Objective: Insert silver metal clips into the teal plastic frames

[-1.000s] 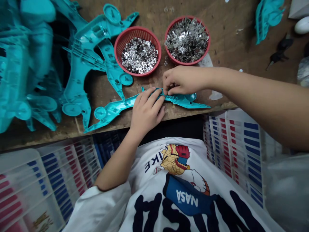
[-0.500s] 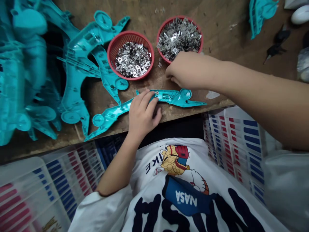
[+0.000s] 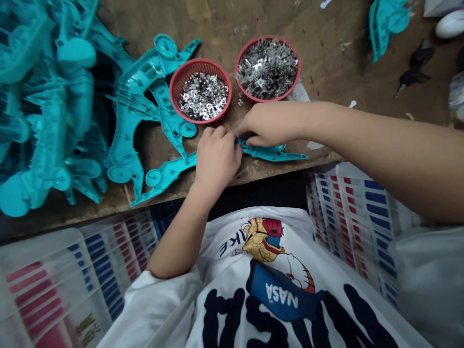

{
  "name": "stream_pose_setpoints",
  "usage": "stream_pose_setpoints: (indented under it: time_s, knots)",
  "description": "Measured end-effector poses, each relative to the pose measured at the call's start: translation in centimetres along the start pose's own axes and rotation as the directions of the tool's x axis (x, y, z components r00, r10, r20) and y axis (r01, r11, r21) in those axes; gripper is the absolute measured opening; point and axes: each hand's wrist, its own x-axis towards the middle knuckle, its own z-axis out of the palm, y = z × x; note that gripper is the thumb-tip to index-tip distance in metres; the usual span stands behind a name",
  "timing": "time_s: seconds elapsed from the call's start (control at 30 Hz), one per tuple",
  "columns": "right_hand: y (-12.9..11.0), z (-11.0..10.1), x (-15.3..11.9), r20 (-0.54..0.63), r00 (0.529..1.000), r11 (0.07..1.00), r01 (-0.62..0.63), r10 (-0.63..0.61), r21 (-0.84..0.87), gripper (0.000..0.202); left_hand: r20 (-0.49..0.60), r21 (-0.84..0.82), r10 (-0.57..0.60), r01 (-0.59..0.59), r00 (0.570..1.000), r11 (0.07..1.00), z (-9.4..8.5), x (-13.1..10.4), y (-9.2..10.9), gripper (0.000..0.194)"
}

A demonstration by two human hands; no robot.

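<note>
Although what my right hand (image 3: pixel 266 123) holds is hidden, my left hand (image 3: pixel 218 155) grips the curved turquoise plastic strip (image 3: pixel 174 169) at six o'clock on the brown wooden bench (image 3: pixel 337 63); uneven pressure could tip it.

1 head cam, facing fwd & down, near 2 hands (image 3: pixel 218 157), bench (image 3: pixel 217 26) beyond, shirt (image 3: pixel 264 278) nearest

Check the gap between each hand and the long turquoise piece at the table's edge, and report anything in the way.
Nothing visible is. The left hand lies over the turquoise piece, and the right hand has its fingers at its middle. The red baskets sit beyond. What lies under the fingers is hidden.
</note>
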Motion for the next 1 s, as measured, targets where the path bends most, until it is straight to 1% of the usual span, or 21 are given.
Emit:
stream_pose_setpoints:
  time_s: [0.17, 0.27, 0.33, 0.37, 0.43, 0.5, 0.57, 0.6, 0.63, 0.67, 0.7, 0.73, 0.77, 0.83, 0.87, 0.9, 0.97, 1.0]
  knots:
    - [-0.5, -0.3, -0.2, 0.030, 1.000, 0.999, 0.007, -0.006, -0.046, 0.031, 0.013, 0.057, -0.120, 0.119, 0.993, 0.991, -0.3, 1.2, 0.9, 0.021]
    - [-0.2, 0.1, -0.1, 0.000, 1.000, 1.000, -0.015, 0.015, 0.006, 0.031, 0.007, 0.054, -0.128, 0.128, 0.992, 0.990, -0.8, 1.2, 1.1, 0.021]
    - [0.1, 0.3, 0.0, -0.074, 0.996, 0.994, -0.048, 0.056, 0.096, 0.032, -0.026, -0.010, -0.098, 0.098, 0.995, 0.995, -1.0, 1.0, 0.7, 0.022]
    - [0.2, 0.3, 0.1, -0.120, 0.990, 0.986, -0.058, 0.077, 0.155, 0.033, -0.062, -0.069, -0.088, 0.083, 0.994, 0.994, -0.9, 0.9, 0.3, 0.021]
    - [0.3, 0.1, 0.0, -0.212, 0.969, 0.950, -0.055, 0.124, 0.306, 0.035, -0.166, -0.241, -0.088, 0.046, 0.982, 0.969, -0.5, 0.6, -0.4, 0.022]
    - [0.0, -0.1, -0.1, -0.272, 0.948, 0.878, -0.019, 0.169, 0.478, 0.032, -0.284, -0.439, -0.124, -0.014, 0.951, 0.898, 0.1, 0.5, -0.9, 0.029]
    - [-0.4, -0.2, -0.3, -0.295, 0.932, 0.775, 0.027, 0.208, 0.631, 0.028, -0.384, -0.581, -0.201, -0.066, 0.901, 0.811, 0.8, 0.4, -0.9, 0.040]
    - [-0.6, -0.2, -0.4, -0.303, 0.926, 0.720, 0.052, 0.224, 0.692, 0.026, -0.421, -0.616, -0.244, -0.078, 0.873, 0.783, 1.0, 0.4, -0.7, 0.044]
    - [-0.7, -0.2, -0.4, -0.318, 0.918, 0.671, 0.082, 0.237, 0.737, 0.024, -0.448, -0.629, -0.282, -0.075, 0.848, 0.774, 1.1, 0.4, -0.4, 0.047]
    - [-0.8, -0.3, -0.5, -0.338, 0.911, 0.642, 0.114, 0.237, 0.758, 0.024, -0.462, -0.622, -0.306, -0.058, 0.832, 0.781, 1.2, 0.3, -0.2, 0.049]
    - [-0.8, -0.3, -0.6, -0.362, 0.904, 0.647, 0.137, 0.228, 0.750, 0.025, -0.462, -0.598, -0.314, -0.030, 0.830, 0.801, 1.1, 0.1, 0.0, 0.050]
    - [-0.7, -0.4, -0.6, -0.381, 0.900, 0.688, 0.140, 0.211, 0.712, 0.028, -0.451, -0.560, -0.308, 0.003, 0.838, 0.828, 1.0, -0.1, 0.2, 0.050]
    - [-0.5, -0.6, -0.7, -0.390, 0.902, 0.757, 0.122, 0.186, 0.642, 0.033, -0.426, -0.511, -0.284, 0.031, 0.859, 0.859, 0.9, -0.4, 0.1, 0.050]
    - [0.1, -1.0, -0.7, -0.351, 0.931, 0.901, 0.064, 0.100, 0.429, 0.043, -0.346, -0.394, -0.187, 0.038, 0.920, 0.918, 0.7, -1.1, -0.2, 0.046]
    - [0.5, -1.1, -0.6, -0.311, 0.949, 0.946, 0.057, 0.047, 0.318, 0.046, -0.298, -0.335, -0.118, 0.011, 0.947, 0.942, 0.7, -1.6, -0.6, 0.042]
    - [0.9, -1.2, -0.5, -0.266, 0.964, 0.972, 0.078, -0.016, 0.223, 0.047, -0.251, -0.284, -0.043, -0.031, 0.967, 0.958, 0.8, -2.1, -1.0, 0.038]
    - [1.4, -1.0, -0.1, -0.152, 0.976, 0.982, 0.167, -0.153, 0.085, 0.044, -0.166, -0.207, 0.091, -0.124, 0.982, 0.970, 1.3, -2.9, -1.7, 0.034]
    - [1.6, -0.8, 0.1, -0.105, 0.975, 0.978, 0.203, -0.198, 0.038, 0.041, -0.138, -0.182, 0.130, -0.155, 0.982, 0.971, 1.6, -3.2, -1.9, 0.034]
